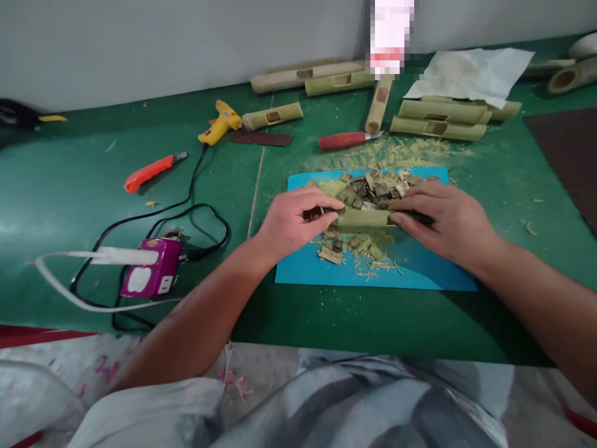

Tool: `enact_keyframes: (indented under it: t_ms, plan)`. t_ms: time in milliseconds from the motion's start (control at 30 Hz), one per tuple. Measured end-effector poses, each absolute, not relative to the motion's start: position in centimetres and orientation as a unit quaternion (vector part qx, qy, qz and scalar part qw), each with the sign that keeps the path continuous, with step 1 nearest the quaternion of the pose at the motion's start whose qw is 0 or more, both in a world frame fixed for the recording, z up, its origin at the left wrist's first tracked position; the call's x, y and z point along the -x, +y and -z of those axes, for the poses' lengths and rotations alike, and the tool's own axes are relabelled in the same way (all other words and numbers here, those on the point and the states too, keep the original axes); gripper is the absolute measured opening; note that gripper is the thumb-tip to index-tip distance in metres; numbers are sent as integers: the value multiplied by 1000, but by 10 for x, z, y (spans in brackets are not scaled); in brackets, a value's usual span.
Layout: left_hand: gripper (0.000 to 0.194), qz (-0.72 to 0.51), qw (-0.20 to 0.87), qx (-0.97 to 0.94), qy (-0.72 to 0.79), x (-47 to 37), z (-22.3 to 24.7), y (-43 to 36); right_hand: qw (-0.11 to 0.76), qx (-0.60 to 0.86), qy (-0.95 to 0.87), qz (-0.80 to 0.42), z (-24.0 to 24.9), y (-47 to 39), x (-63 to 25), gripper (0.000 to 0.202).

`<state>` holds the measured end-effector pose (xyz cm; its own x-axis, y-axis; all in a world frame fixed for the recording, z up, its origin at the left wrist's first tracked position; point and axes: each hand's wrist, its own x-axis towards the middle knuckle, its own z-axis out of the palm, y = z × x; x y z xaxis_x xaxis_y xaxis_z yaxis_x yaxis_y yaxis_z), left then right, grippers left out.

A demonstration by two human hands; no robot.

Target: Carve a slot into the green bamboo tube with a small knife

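A short length of pale green bamboo tube lies crosswise above the blue sheet. My left hand is closed on its left end, fingers on top and thumb in front. Something small and dark shows by the left fingertips, too small to make out. At the other end my right hand pinches the tube between thumb and fingers. A heap of cut bamboo chips sits just behind the tube, and more chips and shavings are scattered in front of it.
Behind are a red-handled knife, a cut bamboo section, stacked bamboo sections and white paper. To the left lie an orange utility knife, a yellow glue gun and a purple power adapter with looping cords.
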<state>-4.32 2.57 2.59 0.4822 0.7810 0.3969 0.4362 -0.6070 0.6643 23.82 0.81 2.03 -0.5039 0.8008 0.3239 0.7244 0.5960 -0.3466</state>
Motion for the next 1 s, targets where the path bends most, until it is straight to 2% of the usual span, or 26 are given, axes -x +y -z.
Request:
enact_keyframes:
  t_ms: [367,1000]
  plan:
    - [12,-301,240,-870,308,46,-21,21,183,406,-893,-72,-18,11,-244,30]
    - [18,-242,224,-911,248,47,-22,31,205,412,-885,-72,-11,15,-244,28]
